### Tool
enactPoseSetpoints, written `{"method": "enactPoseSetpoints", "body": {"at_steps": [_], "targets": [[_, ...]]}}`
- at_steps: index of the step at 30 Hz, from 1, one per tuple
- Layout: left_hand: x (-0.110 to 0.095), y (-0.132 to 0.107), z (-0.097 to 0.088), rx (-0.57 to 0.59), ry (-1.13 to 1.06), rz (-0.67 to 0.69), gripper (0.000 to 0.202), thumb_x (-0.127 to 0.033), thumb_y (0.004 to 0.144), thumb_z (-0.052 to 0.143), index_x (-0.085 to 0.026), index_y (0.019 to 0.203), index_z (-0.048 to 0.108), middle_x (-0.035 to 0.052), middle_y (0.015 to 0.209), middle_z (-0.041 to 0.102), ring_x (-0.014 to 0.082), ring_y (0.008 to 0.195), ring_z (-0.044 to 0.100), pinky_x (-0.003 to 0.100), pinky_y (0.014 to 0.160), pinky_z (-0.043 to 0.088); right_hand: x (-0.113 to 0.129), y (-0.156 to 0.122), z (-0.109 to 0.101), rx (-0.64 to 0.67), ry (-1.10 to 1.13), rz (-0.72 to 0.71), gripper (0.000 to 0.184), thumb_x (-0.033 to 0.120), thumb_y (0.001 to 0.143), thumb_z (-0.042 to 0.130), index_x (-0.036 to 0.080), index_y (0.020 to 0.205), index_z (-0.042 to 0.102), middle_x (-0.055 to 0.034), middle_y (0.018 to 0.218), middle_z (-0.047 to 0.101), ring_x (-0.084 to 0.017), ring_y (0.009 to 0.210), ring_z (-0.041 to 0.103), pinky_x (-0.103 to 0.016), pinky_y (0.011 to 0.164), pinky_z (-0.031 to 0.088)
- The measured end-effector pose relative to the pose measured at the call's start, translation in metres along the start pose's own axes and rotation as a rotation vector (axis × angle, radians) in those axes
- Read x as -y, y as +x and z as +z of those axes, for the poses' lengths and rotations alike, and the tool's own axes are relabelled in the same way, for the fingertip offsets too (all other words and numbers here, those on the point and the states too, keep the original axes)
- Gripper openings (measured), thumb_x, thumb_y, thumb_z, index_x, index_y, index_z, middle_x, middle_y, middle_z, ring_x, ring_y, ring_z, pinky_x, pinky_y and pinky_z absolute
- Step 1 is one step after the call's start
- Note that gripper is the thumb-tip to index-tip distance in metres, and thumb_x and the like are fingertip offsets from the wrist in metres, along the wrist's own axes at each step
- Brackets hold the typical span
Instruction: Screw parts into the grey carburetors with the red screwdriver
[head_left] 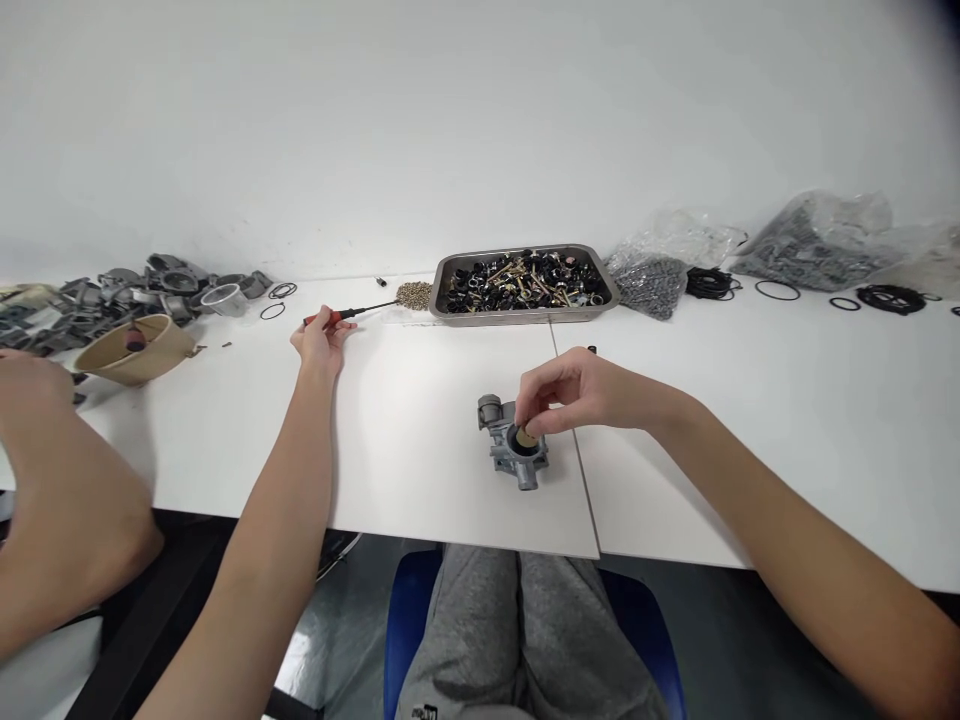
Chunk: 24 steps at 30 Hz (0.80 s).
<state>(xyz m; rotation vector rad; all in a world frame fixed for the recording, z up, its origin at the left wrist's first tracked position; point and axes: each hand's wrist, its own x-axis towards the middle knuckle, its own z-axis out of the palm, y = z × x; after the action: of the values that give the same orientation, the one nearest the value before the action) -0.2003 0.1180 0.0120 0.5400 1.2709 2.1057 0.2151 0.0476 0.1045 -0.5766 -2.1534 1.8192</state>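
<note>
My left hand [321, 340] is closed round the red and black handle of a screwdriver [352, 313]. Its thin shaft points right, with the tip at a small heap of brass-coloured parts [415, 295]. In front of me on the white table lies a grey metal carburetor body [519, 468] with a round opening facing up. My right hand [559, 395] pinches a flat brass-coloured piece [526, 438] at that opening. Whether the piece touches the inside wall, I cannot tell.
A metal tray [525, 318] of mixed black and brass parts stands by the wall. Bags of grey parts [651, 285] and black rubber rings [711, 284] lie right of it. At left are grey castings [176, 280], a beige bowl [135, 365] and another person's arm [67, 500].
</note>
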Motion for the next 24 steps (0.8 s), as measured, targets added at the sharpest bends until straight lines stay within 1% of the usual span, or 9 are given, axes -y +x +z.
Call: {"method": "enactPoseSetpoints", "body": {"at_steps": [5, 9, 12, 14, 16, 18, 21, 22, 24], "targets": [[-0.001, -0.001, 0.001, 0.007, 0.009, -0.008, 0.018, -0.018, 0.078, 0.062, -0.014, 0.070, 0.046, -0.0007, 0.061, 0.056, 0.0074, 0.048, 0.053, 0.030, 0.062, 0.061, -0.001, 0.000, -0.001, 0.002, -0.040, -0.011, 0.020, 0.031, 0.075, 0.076, 0.016, 0.088, 0.073, -0.0055, 0.084, 0.072, -0.017, 0.077, 0.065, -0.032, 0.071, 0.053], [-0.003, -0.003, 0.002, -0.001, 0.006, -0.014, 0.019, -0.017, 0.079, 0.062, -0.014, 0.069, 0.046, -0.0009, 0.059, 0.055, 0.0079, 0.048, 0.053, 0.031, 0.062, 0.061, -0.004, 0.001, -0.002, -0.040, -0.052, -0.023, 0.021, 0.031, 0.075, 0.076, 0.015, 0.088, 0.073, -0.0060, 0.083, 0.072, -0.017, 0.076, 0.065, -0.032, 0.069, 0.052], [-0.004, -0.005, 0.003, -0.011, 0.019, -0.016, 0.017, -0.017, 0.079, 0.061, -0.014, 0.070, 0.047, -0.0011, 0.059, 0.055, 0.0080, 0.048, 0.054, 0.030, 0.063, 0.061, -0.006, 0.002, -0.006, -0.123, -0.010, -0.022, 0.020, 0.030, 0.074, 0.077, 0.015, 0.087, 0.073, -0.0050, 0.080, 0.072, -0.016, 0.074, 0.065, -0.031, 0.069, 0.051], [-0.005, -0.006, 0.004, -0.015, 0.019, -0.018, 0.017, -0.017, 0.079, 0.061, -0.013, 0.070, 0.046, -0.0013, 0.059, 0.055, 0.0077, 0.049, 0.054, 0.031, 0.064, 0.061, -0.011, 0.004, -0.011, -0.224, 0.011, -0.007, 0.021, 0.030, 0.073, 0.077, 0.016, 0.087, 0.072, -0.0053, 0.082, 0.072, -0.017, 0.077, 0.066, -0.031, 0.070, 0.050], [-0.005, -0.006, 0.004, -0.020, 0.009, -0.020, 0.017, -0.017, 0.079, 0.061, -0.013, 0.071, 0.046, -0.0017, 0.060, 0.055, 0.0072, 0.049, 0.054, 0.031, 0.066, 0.062, -0.021, 0.006, -0.016, -0.328, -0.013, 0.015, 0.023, 0.032, 0.073, 0.076, 0.016, 0.088, 0.072, -0.0066, 0.085, 0.073, -0.019, 0.082, 0.067, -0.032, 0.073, 0.050], [-0.006, -0.006, 0.003, -0.020, 0.001, -0.025, 0.017, -0.017, 0.080, 0.061, -0.013, 0.072, 0.046, -0.0020, 0.061, 0.055, 0.0068, 0.049, 0.054, 0.031, 0.068, 0.062, -0.036, 0.010, -0.021, -0.416, -0.109, 0.050, 0.022, 0.032, 0.075, 0.074, 0.016, 0.089, 0.071, -0.0077, 0.084, 0.073, -0.021, 0.083, 0.067, -0.033, 0.074, 0.049], [-0.006, -0.006, 0.002, -0.018, -0.003, -0.028, 0.018, -0.018, 0.080, 0.061, -0.014, 0.071, 0.046, -0.0022, 0.061, 0.055, 0.0067, 0.050, 0.054, 0.031, 0.070, 0.062, -0.058, 0.017, -0.027, -0.497, -0.350, 0.092, 0.018, 0.031, 0.078, 0.069, 0.016, 0.087, 0.071, -0.0078, 0.083, 0.071, -0.020, 0.077, 0.064, -0.034, 0.072, 0.048], [-0.006, -0.006, 0.002, -0.016, -0.002, -0.031, 0.019, -0.018, 0.079, 0.061, -0.014, 0.071, 0.045, -0.0024, 0.060, 0.055, 0.0066, 0.050, 0.054, 0.031, 0.070, 0.062, -0.063, 0.018, -0.029, -0.526, -0.440, 0.084, 0.018, 0.031, 0.079, 0.067, 0.016, 0.088, 0.072, -0.0080, 0.086, 0.070, -0.020, 0.076, 0.062, -0.034, 0.071, 0.047], [-0.006, -0.008, 0.002, -0.010, 0.000, -0.037, 0.019, -0.018, 0.078, 0.063, -0.014, 0.071, 0.046, -0.0027, 0.060, 0.054, 0.0062, 0.050, 0.054, 0.030, 0.070, 0.062, -0.066, 0.018, -0.035, -0.603, -0.591, 0.024, 0.019, 0.032, 0.082, 0.064, 0.017, 0.091, 0.072, -0.0087, 0.093, 0.068, -0.019, 0.076, 0.059, -0.034, 0.071, 0.046]]}}
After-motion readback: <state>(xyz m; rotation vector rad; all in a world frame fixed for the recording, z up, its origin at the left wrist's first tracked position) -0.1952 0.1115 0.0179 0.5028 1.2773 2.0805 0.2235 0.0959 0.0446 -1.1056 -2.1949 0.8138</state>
